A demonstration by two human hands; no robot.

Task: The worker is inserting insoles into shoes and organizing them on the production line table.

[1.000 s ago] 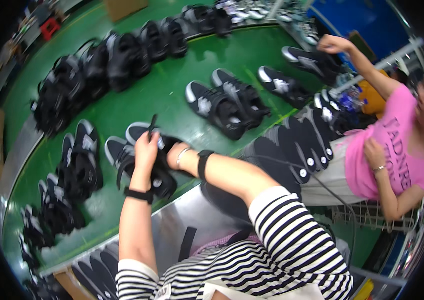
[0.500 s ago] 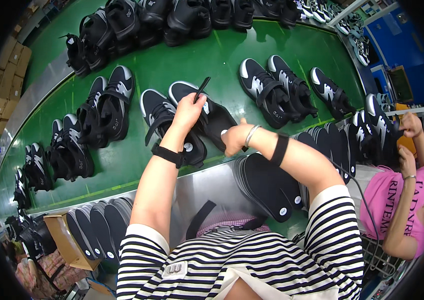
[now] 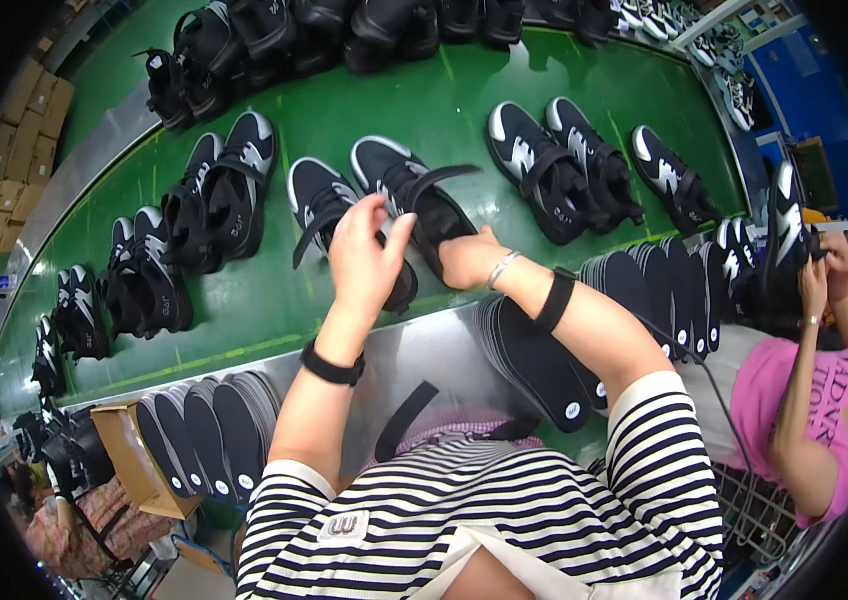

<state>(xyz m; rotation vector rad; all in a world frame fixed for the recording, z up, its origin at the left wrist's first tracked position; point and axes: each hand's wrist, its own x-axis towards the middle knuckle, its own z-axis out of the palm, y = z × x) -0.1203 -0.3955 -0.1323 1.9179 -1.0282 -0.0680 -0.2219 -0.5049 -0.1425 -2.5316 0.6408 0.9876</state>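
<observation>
Two black sneakers with silver toes stand side by side in front of me, toes pointing away. The right sneaker (image 3: 384,158) has its strap (image 3: 441,180) undone and sticking out to the right. My right hand (image 3: 469,260) reaches into that sneaker's heel opening; its fingers are hidden inside. My left hand (image 3: 368,250) hovers over the rear of the left sneaker (image 3: 320,190), thumb and fingers apart, holding nothing. The left sneaker's strap (image 3: 316,232) also hangs loose, and my left hand covers part of its opening.
More sneaker pairs stand along the green belt (image 3: 404,95), left and right, with a black row at the far side. Stacked black insoles (image 3: 529,365) lie along the metal edge; others fill a cardboard box (image 3: 129,450). At right, a co-worker in pink (image 3: 794,400) handles a sneaker.
My left hand has let go of the right sneaker's strap, which now lies out to the right, and moved down and left. My right hand has gone deeper into the sneaker.
</observation>
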